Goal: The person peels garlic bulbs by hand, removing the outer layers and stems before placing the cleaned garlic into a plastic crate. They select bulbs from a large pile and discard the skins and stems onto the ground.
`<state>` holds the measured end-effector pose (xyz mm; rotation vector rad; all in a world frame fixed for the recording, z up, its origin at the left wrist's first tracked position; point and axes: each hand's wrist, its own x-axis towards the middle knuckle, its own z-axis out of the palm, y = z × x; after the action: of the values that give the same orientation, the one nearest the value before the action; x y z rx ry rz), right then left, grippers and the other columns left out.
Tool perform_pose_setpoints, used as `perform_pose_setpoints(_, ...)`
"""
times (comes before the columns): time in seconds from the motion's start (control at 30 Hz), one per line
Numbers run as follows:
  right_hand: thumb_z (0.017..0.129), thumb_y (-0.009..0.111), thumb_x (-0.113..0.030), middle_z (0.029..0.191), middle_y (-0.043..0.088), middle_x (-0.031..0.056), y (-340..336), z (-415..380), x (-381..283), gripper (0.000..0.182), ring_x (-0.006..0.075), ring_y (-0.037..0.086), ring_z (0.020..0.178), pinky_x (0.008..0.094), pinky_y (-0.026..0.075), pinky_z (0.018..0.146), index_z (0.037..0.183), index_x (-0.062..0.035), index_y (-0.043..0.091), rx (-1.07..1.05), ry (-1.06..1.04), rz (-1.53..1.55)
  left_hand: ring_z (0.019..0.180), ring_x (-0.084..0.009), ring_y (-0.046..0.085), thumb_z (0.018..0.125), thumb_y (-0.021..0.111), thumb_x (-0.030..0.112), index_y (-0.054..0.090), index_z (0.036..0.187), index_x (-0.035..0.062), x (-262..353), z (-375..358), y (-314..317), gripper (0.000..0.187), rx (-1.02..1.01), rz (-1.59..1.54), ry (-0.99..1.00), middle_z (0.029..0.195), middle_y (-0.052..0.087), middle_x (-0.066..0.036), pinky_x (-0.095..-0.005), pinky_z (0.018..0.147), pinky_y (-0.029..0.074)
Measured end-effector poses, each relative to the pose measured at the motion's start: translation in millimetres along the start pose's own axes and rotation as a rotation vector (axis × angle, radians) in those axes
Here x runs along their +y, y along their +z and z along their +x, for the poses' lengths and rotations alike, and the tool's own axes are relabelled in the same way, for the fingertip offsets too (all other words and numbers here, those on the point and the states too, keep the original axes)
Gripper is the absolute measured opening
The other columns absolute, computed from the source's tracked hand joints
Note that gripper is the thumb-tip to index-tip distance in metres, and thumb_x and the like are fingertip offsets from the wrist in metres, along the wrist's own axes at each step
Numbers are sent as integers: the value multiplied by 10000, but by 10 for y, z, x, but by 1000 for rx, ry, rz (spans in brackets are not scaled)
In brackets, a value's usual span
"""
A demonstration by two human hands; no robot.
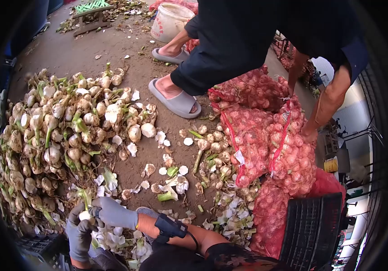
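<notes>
In a grey glove, my left hand (78,235) is closed around a white garlic bulb (85,216) with a green stem (85,198) pointing up. My right hand (115,212), gloved too, is curled with its fingertips against the bulb's right side. Anything inside those fingers is hidden from view. Just beyond both hands rises a large heap of untrimmed garlic (54,135). Peeled white skins (117,237) lie below my right wrist, which has a black device (171,226) strapped above it.
Another person in grey slides (176,99) bends over red mesh bags of garlic (288,144) on the right, gripping one bag. A black crate (311,228) stands at lower right, another crate (40,248) at lower left. Loose bulbs (214,149) and a white bucket (169,22) are farther off.
</notes>
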<state>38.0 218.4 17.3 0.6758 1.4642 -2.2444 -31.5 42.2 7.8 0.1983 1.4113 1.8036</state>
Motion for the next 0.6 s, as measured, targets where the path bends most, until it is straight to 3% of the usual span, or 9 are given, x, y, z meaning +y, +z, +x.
perform_pose_setpoints(0.07, 906, 546, -138, 657, 606, 185, 50, 26, 62, 167, 283, 606, 551, 384, 469, 528, 884, 21, 591, 205, -379, -512, 600, -100, 591, 825, 757, 316, 519, 1273, 53, 44, -29, 64, 571, -22, -163, -92, 881, 662, -51, -194, 532, 470)
perform_pose_setpoints(0.1, 851, 583, -151, 732, 599, 236, 76, 67, 85, 172, 390, 609, 690, 453, 470, 649, 827, 19, 584, 258, -371, -664, 573, -88, 578, 849, 732, 312, 520, 1274, 68, 35, -64, 66, 534, -32, -281, -119, 868, 658, -38, -188, 509, 457)
perform_pose_setpoints(0.2, 864, 580, -188, 763, 608, 239, 118, 15, 138, 211, 421, 596, 744, 470, 469, 684, 819, 19, 579, 310, -380, -746, 549, -100, 583, 792, 798, 295, 524, 1260, 35, -69, -66, -76, 602, 6, -133, -74, 854, 661, -53, -204, 472, 462)
perform_pose_setpoints(0.27, 875, 587, -182, 765, 609, 236, 127, 59, 130, 204, 403, 603, 748, 445, 472, 684, 836, 18, 584, 273, -302, -771, 606, -103, 595, 785, 805, 262, 541, 1233, 23, 20, -82, -32, 573, 69, 23, -57, 867, 666, -57, -216, 533, 487)
perform_pose_setpoints(0.33, 873, 603, -172, 791, 614, 233, 139, 179, 174, 186, 389, 606, 747, 425, 472, 673, 854, 13, 590, 142, -512, -205, 749, -119, 622, 774, 813, 209, 554, 1215, 9, 145, -84, 82, 549, 128, 72, 15, 952, 669, -66, -243, 662, 519)
perform_pose_setpoints(0.37, 862, 621, -155, 822, 624, 223, 111, 183, 219, 176, 375, 608, 737, 406, 475, 657, 869, 18, 592, 133, -497, -284, 902, -145, 628, 748, 816, 122, 554, 1213, -3, 121, -81, -8, 549, 145, 95, -6, 1052, 658, -80, -274, 800, 520)
perform_pose_setpoints(0.47, 805, 614, -155, 786, 628, 210, 66, 152, 127, 172, 427, 601, 741, 466, 460, 660, 817, 16, 599, 181, -324, -563, 842, -137, 630, 730, 827, 140, 576, 1188, -1, -168, -100, -265, 541, 140, 221, 22, 1020, 643, -60, -263, 741, 539)
perform_pose_setpoints(0.53, 761, 605, -133, 767, 629, 204, 132, 148, 133, 139, 427, 611, 748, 481, 473, 678, 783, 4, 596, 282, -350, -755, 811, -128, 628, 724, 819, 123, 582, 1171, -1, -76, -122, -109, 521, 159, 260, 66, 1024, 643, -55, -246, 708, 530)
perform_pose_setpoints(0.6, 744, 587, -104, 762, 624, 214, 188, 80, 13, 127, 420, 627, 790, 491, 486, 686, 826, -6, 587, 276, -298, -948, 911, -163, 636, 714, 764, -27, 588, 1172, -26, 89, -158, -18, 490, 158, 147, -22, 1047, 655, -64, -278, 831, 525)
